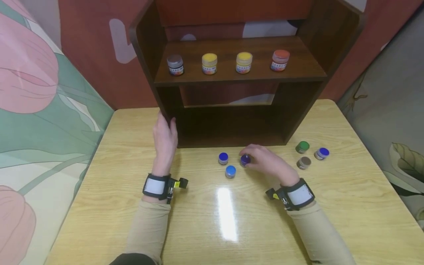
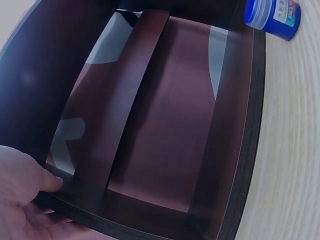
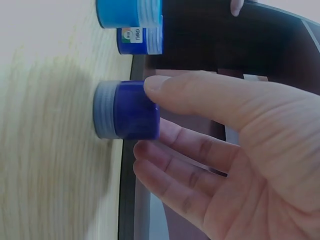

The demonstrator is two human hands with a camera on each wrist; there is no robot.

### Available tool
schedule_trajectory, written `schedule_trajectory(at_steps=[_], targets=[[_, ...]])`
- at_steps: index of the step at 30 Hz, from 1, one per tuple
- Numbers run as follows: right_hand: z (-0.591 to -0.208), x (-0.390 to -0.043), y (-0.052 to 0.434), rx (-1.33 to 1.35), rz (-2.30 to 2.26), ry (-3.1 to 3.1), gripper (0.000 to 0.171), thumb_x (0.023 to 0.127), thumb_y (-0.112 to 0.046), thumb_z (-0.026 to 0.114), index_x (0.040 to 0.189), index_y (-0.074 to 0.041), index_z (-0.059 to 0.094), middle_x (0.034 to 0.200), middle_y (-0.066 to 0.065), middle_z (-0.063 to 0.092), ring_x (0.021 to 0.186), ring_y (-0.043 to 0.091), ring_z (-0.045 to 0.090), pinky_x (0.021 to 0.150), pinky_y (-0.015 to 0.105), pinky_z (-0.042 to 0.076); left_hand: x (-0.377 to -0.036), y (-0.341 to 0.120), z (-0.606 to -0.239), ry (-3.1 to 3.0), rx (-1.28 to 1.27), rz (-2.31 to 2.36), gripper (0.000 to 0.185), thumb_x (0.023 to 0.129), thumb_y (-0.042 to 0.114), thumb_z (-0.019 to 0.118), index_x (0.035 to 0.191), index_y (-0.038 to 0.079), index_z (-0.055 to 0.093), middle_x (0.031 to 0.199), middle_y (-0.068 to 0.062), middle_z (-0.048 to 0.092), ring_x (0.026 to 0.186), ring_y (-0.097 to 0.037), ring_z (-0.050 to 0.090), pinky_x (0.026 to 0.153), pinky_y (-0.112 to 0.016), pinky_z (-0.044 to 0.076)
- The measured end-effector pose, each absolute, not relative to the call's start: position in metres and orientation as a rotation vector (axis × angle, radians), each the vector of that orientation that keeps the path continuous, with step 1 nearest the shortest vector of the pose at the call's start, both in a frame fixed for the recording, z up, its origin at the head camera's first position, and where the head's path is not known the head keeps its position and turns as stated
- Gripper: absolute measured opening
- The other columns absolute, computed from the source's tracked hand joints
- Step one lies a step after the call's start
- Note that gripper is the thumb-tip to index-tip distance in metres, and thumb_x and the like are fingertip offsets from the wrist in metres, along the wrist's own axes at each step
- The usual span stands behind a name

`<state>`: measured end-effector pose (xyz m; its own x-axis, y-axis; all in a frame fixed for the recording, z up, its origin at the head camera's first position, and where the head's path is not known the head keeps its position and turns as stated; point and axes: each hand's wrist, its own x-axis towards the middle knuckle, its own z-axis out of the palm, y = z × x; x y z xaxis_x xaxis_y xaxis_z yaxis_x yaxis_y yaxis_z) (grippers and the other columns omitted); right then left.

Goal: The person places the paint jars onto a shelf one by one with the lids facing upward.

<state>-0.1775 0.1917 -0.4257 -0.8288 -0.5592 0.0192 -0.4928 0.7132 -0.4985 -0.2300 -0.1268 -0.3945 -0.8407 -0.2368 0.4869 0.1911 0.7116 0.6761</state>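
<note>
My left hand [image 1: 165, 140] grips the left side panel of a dark brown wooden shelf [image 1: 232, 141]. In the left wrist view the thumb [image 2: 52, 182] lies inside the panel and the other fingers outside it. My right hand [image 1: 266, 162] holds a purple paint jar [image 3: 135, 110] between thumb and fingers, in front of the shelf. That jar is upside down, its clear-sided lid facing the tabletop. Just left of it stand a dark blue paint jar [image 1: 223, 158] and a lighter blue paint jar [image 1: 230, 171], both upright.
On the shelf's upper board stand a black jar [image 1: 175, 65], two yellow jars [image 1: 209, 63] and a red jar [image 1: 279, 60]. Right of my right hand are a green jar [image 1: 302, 147], a brown jar [image 1: 303, 162] and a blue jar [image 1: 321, 153] on the wooden table [image 1: 198, 221].
</note>
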Motion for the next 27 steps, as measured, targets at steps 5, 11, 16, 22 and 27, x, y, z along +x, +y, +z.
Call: schedule_trajectory(at_steps=[5,11,16,22,27], targets=[[-0.429,-0.176,0.19,-0.876,-0.731,2.784,0.038,0.082,-0.005,0.079,0.119,-0.004,0.069,0.117,0.012,0.07,0.11,0.029,0.067,0.097,0.044,0.056,-0.23,-0.126,-0.397,-2.365,0.032,-1.001,0.037,0.103,0.016,0.053,0.135,-0.002,0.049,0.124,-0.026,0.065,0.115,-0.042,0.065,0.096,-0.053,0.054],[-0.431,-0.177,0.189,-0.918,-0.717,2.782,0.034,0.081,-0.002,0.078,0.115,-0.004,0.071,0.116,0.013,0.07,0.109,0.029,0.067,0.096,0.044,0.056,-0.23,-0.126,-0.396,-2.365,0.031,-1.009,0.038,0.103,0.016,0.053,0.136,-0.002,0.049,0.127,-0.025,0.064,0.119,-0.041,0.063,0.101,-0.052,0.052],[-0.434,-0.177,0.187,-0.951,-0.699,2.786,0.031,0.083,0.0,0.077,0.113,-0.003,0.071,0.115,0.013,0.07,0.108,0.029,0.067,0.096,0.044,0.056,-0.23,-0.126,-0.395,-2.364,0.026,-1.005,0.037,0.103,0.015,0.053,0.136,-0.001,0.049,0.129,-0.025,0.063,0.121,-0.04,0.062,0.103,-0.052,0.051],[-0.436,-0.177,0.188,-0.969,-0.681,2.81,0.028,0.084,0.002,0.074,0.112,-0.003,0.072,0.113,0.012,0.07,0.108,0.03,0.067,0.096,0.044,0.056,-0.23,-0.126,-0.394,-2.364,0.029,-1.001,0.038,0.103,0.014,0.053,0.137,-0.001,0.048,0.129,-0.025,0.063,0.12,-0.041,0.062,0.102,-0.052,0.051],[-0.437,-0.178,0.189,-0.924,-0.697,2.808,0.026,0.086,0.002,0.073,0.111,-0.004,0.072,0.113,0.011,0.071,0.108,0.029,0.067,0.096,0.043,0.056,-0.229,-0.126,-0.395,-2.366,0.021,-1.004,0.038,0.103,0.016,0.053,0.137,0.0,0.048,0.129,-0.025,0.063,0.12,-0.039,0.063,0.102,-0.051,0.052]])
